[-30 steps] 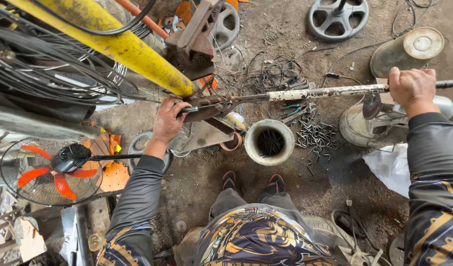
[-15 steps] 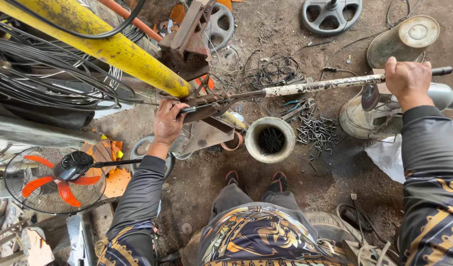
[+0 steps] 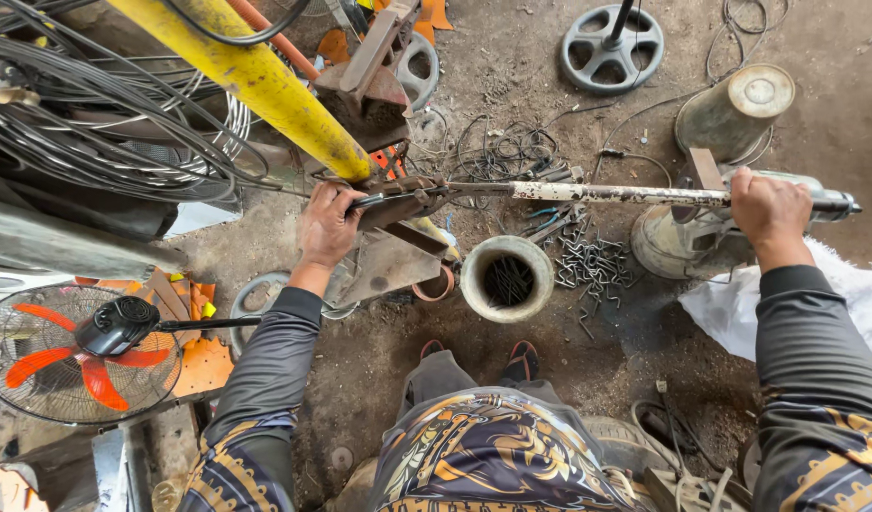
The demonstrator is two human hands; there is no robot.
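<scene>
A long white-stained metal lever bar [image 3: 625, 195] runs level across the middle of the head view. My right hand [image 3: 768, 210] is closed around its right end. The bar's left end joins a rusty bending tool [image 3: 398, 201] on a steel plate. My left hand [image 3: 327, 226] grips a thin dark wire [image 3: 293, 190] right at that tool. A pile of bent wire pieces [image 3: 587, 261] lies on the ground under the bar, beside an open round can [image 3: 507, 278].
A thick yellow pipe [image 3: 256, 81] slants in from the top left over wire coils [image 3: 94, 123]. A fan with orange blades [image 3: 75, 356] stands at lower left. Grey cans [image 3: 734, 114] and a wheel-shaped base [image 3: 611, 47] sit at upper right, white cloth [image 3: 730, 308] at right.
The lever bar has swung slightly, from tilted up at the right to level, with my right hand moving with it. My left hand stays at the tool.
</scene>
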